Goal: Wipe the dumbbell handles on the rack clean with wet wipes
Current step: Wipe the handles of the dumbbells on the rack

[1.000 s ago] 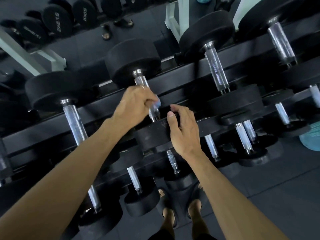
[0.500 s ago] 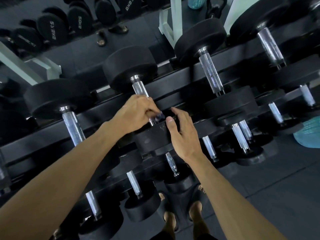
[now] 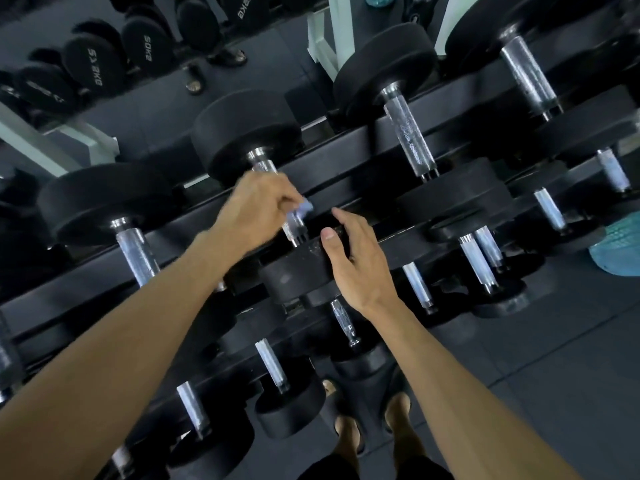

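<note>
A black dumbbell with a chrome handle (image 3: 293, 226) lies on the top tier of the black rack (image 3: 349, 140). My left hand (image 3: 254, 211) curls round the middle of that handle with a pale wet wipe (image 3: 305, 206) poking out by the fingers. Most of the handle is hidden under the hand; a short stretch shows above it and below it. My right hand (image 3: 356, 259) rests with straight fingers on the near black weight head (image 3: 298, 271) of the same dumbbell.
Neighbouring dumbbells lie left (image 3: 136, 254) and right (image 3: 410, 140) on the top tier, with several smaller ones on lower tiers. My feet in sandals (image 3: 349, 434) stand on the dark floor. A teal basket (image 3: 618, 247) sits at the right. Heavier dumbbells line another rack behind.
My left hand slid down the handle toward the near head, then back up a little with the wipe. My right hand stayed on the weight head.
</note>
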{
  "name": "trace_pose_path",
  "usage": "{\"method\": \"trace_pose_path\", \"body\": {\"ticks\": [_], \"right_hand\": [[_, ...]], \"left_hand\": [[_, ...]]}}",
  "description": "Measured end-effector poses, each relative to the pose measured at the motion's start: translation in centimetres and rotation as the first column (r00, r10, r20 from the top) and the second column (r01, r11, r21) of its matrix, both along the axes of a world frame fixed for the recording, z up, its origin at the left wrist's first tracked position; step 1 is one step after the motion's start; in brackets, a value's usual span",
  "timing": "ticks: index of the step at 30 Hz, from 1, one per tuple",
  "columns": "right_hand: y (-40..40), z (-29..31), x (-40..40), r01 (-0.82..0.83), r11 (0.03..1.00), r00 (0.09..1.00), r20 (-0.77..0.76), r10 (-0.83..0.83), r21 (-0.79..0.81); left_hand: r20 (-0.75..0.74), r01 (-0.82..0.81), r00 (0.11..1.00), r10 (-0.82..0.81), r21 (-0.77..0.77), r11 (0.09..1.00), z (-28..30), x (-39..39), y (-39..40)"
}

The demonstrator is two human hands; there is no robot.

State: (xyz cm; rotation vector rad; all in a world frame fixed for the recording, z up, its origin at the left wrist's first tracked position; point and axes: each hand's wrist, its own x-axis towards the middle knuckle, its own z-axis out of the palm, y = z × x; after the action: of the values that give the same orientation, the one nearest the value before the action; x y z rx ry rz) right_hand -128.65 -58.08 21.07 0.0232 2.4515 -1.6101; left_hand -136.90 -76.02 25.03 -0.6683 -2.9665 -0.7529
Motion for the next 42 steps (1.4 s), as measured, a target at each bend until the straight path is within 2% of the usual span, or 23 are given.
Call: {"method": "trace_pose_path", "body": {"ticks": [2,3,6,8,10,12,14,15,17,20,22,26,29,32,35,38,42], "right_hand": [[0.0,0.0,0.0,0.000,1.000,1.000,0.000,0.000,0.003],[0.0,0.0,0.0,-0.001,1.000,1.000,-0.001,0.001,0.009],[-0.1,0.0,0.1,-0.002,1.000,1.000,-0.004,0.002,0.019],[0.0,0.2,0.0,-0.008,1.000,1.000,0.002,0.008,0.017],[0.0,0.4,0.0,-0.013,1.000,1.000,0.014,0.013,0.006],[0.0,0.5,0.1,-0.011,1.000,1.000,0.014,0.011,0.000],[0.0,0.5,0.1,0.002,1.000,1.000,0.007,-0.002,0.003],[-0.1,0.6,0.1,0.005,1.000,1.000,0.008,-0.005,0.004],[-0.2,0.6,0.2,0.004,1.000,1.000,0.015,-0.004,0.002],[-0.1,0.7,0.2,0.001,1.000,1.000,0.030,-0.001,0.010],[-0.1,1.0,0.2,-0.004,1.000,0.999,0.043,0.004,0.009],[0.0,2.0,0.4,0.039,0.999,0.998,0.060,-0.038,-0.030],[0.0,3.3,0.9,0.079,0.996,0.994,-0.071,-0.081,-0.031],[0.5,4.7,1.3,0.117,0.984,0.959,-0.241,-0.146,-0.131],[2.2,6.1,2.1,0.171,0.957,0.951,-0.213,-0.222,-0.233],[5.2,6.4,3.5,0.245,0.954,0.944,-0.183,-0.276,-0.174],[10.7,6.4,5.0,0.334,0.942,0.925,-0.177,-0.336,-0.043]], "left_hand": [[-0.015,-0.116,0.993,0.116,-0.003,0.993,0.5,-1.4,-0.1],[0.016,-0.090,0.996,0.090,-0.048,0.995,0.7,-1.6,-0.1],[0.198,0.160,0.972,-0.126,-0.167,0.973,0.8,0.2,0.8],[0.231,0.209,0.959,-0.163,-0.195,0.958,0.7,0.8,0.9],[0.082,0.100,0.993,-0.087,-0.173,0.980,0.9,-0.3,0.4],[-0.107,-0.089,0.991,0.079,-0.090,0.992,1.2,-1.5,-0.5],[-0.203,-0.220,0.957,0.207,-0.046,0.974,1.3,-1.6,-0.5],[-0.207,-0.250,0.949,0.240,-0.025,0.968,1.1,-1.1,-0.2],[-0.127,-0.240,0.963,0.236,-0.014,0.971,0.9,-0.3,0.1],[0.105,-0.021,0.994,0.022,-0.008,1.000,0.7,1.4,0.1],[0.178,0.049,0.983,-0.045,-0.019,0.999,0.8,2.4,-0.1],[0.239,-0.199,0.957,0.166,0.118,0.973,1.8,4.0,-0.1],[0.312,-0.292,0.929,0.200,0.285,0.913,3.9,4.9,0.9],[0.353,-0.273,0.926,0.131,0.391,0.879,6.2,6.2,3.1],[0.370,-0.286,0.923,0.108,0.471,0.834,7.4,7.4,5.6],[0.339,-0.256,0.936,0.095,0.471,0.844,7.2,8.8,8.2],[0.269,-0.214,0.955,0.124,0.339,0.916,6.1,10.8,12.2]]}}
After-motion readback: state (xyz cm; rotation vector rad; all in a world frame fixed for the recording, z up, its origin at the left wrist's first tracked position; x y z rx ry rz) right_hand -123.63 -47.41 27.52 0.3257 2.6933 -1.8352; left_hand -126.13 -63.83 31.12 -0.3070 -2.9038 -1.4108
